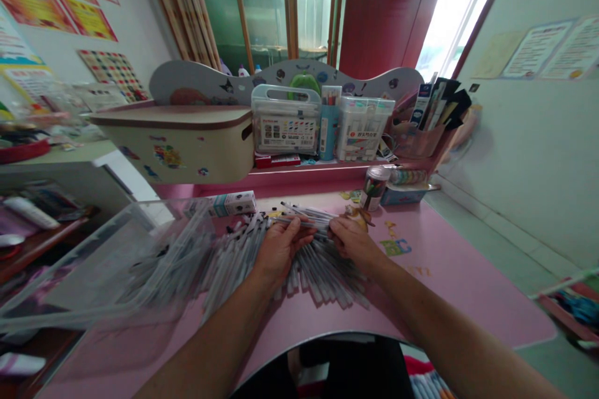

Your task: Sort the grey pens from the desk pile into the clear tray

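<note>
Your left hand (281, 246) and right hand (347, 237) pinch a pale pen (311, 222) between them, thumbs against fingers, its long axis running nearly level from side to side; you cannot tell which end bears the tip. Crowded right below your grip is a fanned heap of pens (322, 274), the right-hand ones splaying towards you. Left of your grip stands a clear bin (93, 315) holding more; beyond it to the left, a white box (236, 202); beyond to the right, a lidded jar (374, 187).
</note>
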`<act>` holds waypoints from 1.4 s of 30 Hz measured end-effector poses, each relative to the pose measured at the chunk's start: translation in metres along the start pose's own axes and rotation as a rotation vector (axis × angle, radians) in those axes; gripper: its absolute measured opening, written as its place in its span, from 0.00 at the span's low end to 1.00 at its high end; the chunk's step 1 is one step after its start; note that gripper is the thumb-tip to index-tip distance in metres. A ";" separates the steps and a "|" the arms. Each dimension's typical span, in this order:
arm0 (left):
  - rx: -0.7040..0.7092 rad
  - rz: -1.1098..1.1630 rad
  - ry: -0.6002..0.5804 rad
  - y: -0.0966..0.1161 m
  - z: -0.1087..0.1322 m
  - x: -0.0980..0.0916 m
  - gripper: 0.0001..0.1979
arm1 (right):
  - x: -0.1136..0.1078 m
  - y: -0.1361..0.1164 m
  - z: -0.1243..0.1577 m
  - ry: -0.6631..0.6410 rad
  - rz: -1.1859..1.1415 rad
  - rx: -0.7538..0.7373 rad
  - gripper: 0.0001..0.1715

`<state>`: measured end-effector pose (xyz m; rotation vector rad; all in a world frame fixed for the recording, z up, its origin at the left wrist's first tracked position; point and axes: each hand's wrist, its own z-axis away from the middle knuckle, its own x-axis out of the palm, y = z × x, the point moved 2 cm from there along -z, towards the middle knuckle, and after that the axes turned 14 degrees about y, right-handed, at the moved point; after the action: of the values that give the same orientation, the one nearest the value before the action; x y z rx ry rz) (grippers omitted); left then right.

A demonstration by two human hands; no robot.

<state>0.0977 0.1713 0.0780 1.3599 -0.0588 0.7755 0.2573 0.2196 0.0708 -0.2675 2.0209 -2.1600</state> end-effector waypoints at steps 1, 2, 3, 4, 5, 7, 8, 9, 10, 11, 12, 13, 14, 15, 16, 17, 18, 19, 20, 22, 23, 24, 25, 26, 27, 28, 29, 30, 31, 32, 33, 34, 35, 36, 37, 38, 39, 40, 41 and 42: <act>0.002 0.003 0.004 0.000 0.000 0.000 0.07 | 0.001 -0.001 0.001 -0.006 -0.009 -0.002 0.19; 0.003 0.006 0.007 0.000 0.000 0.000 0.07 | 0.001 -0.003 0.002 -0.007 -0.030 0.001 0.17; 0.003 0.009 0.009 0.000 0.000 -0.001 0.07 | 0.002 -0.005 0.003 -0.008 -0.059 0.009 0.15; 0.004 0.012 0.010 0.000 0.000 -0.001 0.07 | 0.003 -0.007 0.004 -0.010 -0.086 0.019 0.15; 0.004 0.014 0.009 0.001 0.000 -0.001 0.07 | 0.003 -0.009 0.005 -0.008 -0.101 0.029 0.16; 0.003 0.013 0.005 0.001 -0.001 -0.001 0.08 | 0.003 -0.010 0.006 -0.001 -0.074 0.033 0.15; 0.002 0.011 0.001 0.000 -0.001 -0.001 0.08 | 0.003 -0.010 0.006 0.002 -0.038 0.023 0.16; 0.003 0.008 -0.002 0.000 -0.001 -0.001 0.08 | 0.002 -0.010 0.006 0.001 0.003 0.006 0.18; 0.005 0.006 -0.005 0.000 -0.001 -0.001 0.08 | 0.002 -0.010 0.006 -0.001 0.039 -0.012 0.20; 0.008 0.005 -0.005 0.000 -0.002 -0.001 0.08 | 0.002 -0.010 0.006 -0.006 0.060 -0.025 0.20; 0.012 0.007 -0.005 -0.001 -0.002 -0.002 0.08 | 0.002 -0.010 0.006 -0.009 0.061 -0.031 0.19; 0.015 0.010 -0.002 -0.001 -0.002 -0.002 0.08 | 0.003 -0.011 0.007 -0.007 0.043 -0.028 0.17; 0.017 0.013 0.000 -0.001 -0.002 -0.002 0.08 | 0.003 -0.011 0.007 -0.001 0.011 -0.017 0.15; 0.018 0.017 0.003 -0.001 -0.002 -0.002 0.08 | 0.003 -0.011 0.008 0.002 -0.026 0.000 0.14; 0.017 0.019 0.006 -0.001 -0.002 -0.002 0.08 | 0.004 -0.011 0.008 0.003 -0.058 0.020 0.15; 0.015 0.020 0.007 0.000 -0.002 -0.002 0.09 | 0.004 -0.010 0.008 0.002 -0.073 0.037 0.15; 0.013 0.018 0.006 0.000 -0.002 -0.002 0.09 | 0.003 -0.009 0.008 0.003 -0.068 0.043 0.15; 0.013 0.015 0.004 0.000 -0.001 -0.002 0.09 | 0.003 -0.008 0.008 0.002 -0.045 0.039 0.15; 0.014 0.012 0.003 0.000 -0.001 -0.001 0.10 | 0.002 -0.008 0.007 -0.001 -0.010 0.022 0.17; 0.020 0.010 0.004 0.000 0.000 -0.001 0.10 | 0.001 -0.007 0.006 -0.004 0.061 -0.034 0.22; 0.023 0.012 0.008 0.000 0.000 -0.001 0.10 | 0.001 -0.007 0.006 -0.003 0.080 -0.055 0.21; 0.024 0.014 0.011 0.000 0.000 -0.001 0.11 | 0.001 -0.008 0.006 -0.001 0.083 -0.064 0.20; 0.024 0.018 0.015 0.001 0.000 0.000 0.11 | 0.002 -0.009 0.007 0.003 0.070 -0.062 0.18; 0.024 0.021 0.018 0.001 0.001 0.000 0.11 | 0.003 -0.010 0.008 0.006 0.047 -0.053 0.17; 0.023 0.023 0.021 0.001 0.001 0.000 0.10 | 0.004 -0.011 0.008 0.005 0.023 -0.039 0.15; 0.024 0.023 0.025 0.001 0.001 0.000 0.10 | 0.004 -0.012 0.009 0.001 0.003 -0.027 0.14; 0.026 0.024 0.029 0.001 0.001 0.000 0.10 | 0.005 -0.012 0.010 0.000 -0.010 -0.021 0.13; 0.029 0.024 0.032 0.000 0.001 0.000 0.11 | 0.005 -0.012 0.010 0.000 -0.013 -0.022 0.12; 0.033 0.024 0.036 0.000 0.002 -0.001 0.11 | 0.005 -0.012 0.010 0.005 -0.013 -0.028 0.11; 0.037 0.025 0.039 0.000 0.002 -0.001 0.11 | 0.004 -0.012 0.010 0.013 -0.012 -0.039 0.10; 0.039 0.027 0.044 0.000 0.002 -0.001 0.11 | 0.003 -0.011 0.009 0.025 -0.013 -0.052 0.09; 0.041 0.030 0.050 0.001 0.002 -0.001 0.11 | 0.003 -0.011 0.009 0.037 -0.016 -0.064 0.08; 0.042 0.033 0.060 0.001 0.002 -0.001 0.11 | 0.002 -0.010 0.009 0.047 -0.024 -0.069 0.08; 0.045 0.037 0.072 0.002 0.001 -0.001 0.11 | 0.002 -0.010 0.008 0.056 -0.039 -0.066 0.09; 0.051 0.043 0.086 0.002 0.001 -0.002 0.11 | 0.002 -0.010 0.009 0.060 -0.064 -0.050 0.10; 0.059 0.048 0.099 0.003 0.001 -0.002 0.11 | 0.002 -0.010 0.009 0.056 -0.102 -0.019 0.11; 0.068 0.051 0.109 0.004 0.001 -0.002 0.11 | 0.003 -0.011 0.009 0.043 -0.151 0.027 0.13; 0.079 0.050 0.114 0.005 0.001 -0.002 0.12 | 0.003 -0.011 0.010 0.023 -0.209 0.082 0.14; 0.091 0.044 0.113 0.005 0.001 -0.002 0.13 | 0.004 -0.012 0.010 0.000 -0.271 0.144 0.16; 0.105 0.029 0.106 0.005 0.002 -0.002 0.14 | 0.004 -0.013 0.011 -0.028 -0.330 0.209 0.17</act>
<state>0.0940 0.1690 0.0820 1.4174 0.0461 0.8837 0.2562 0.2091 0.0841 -0.6358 1.8217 -2.5200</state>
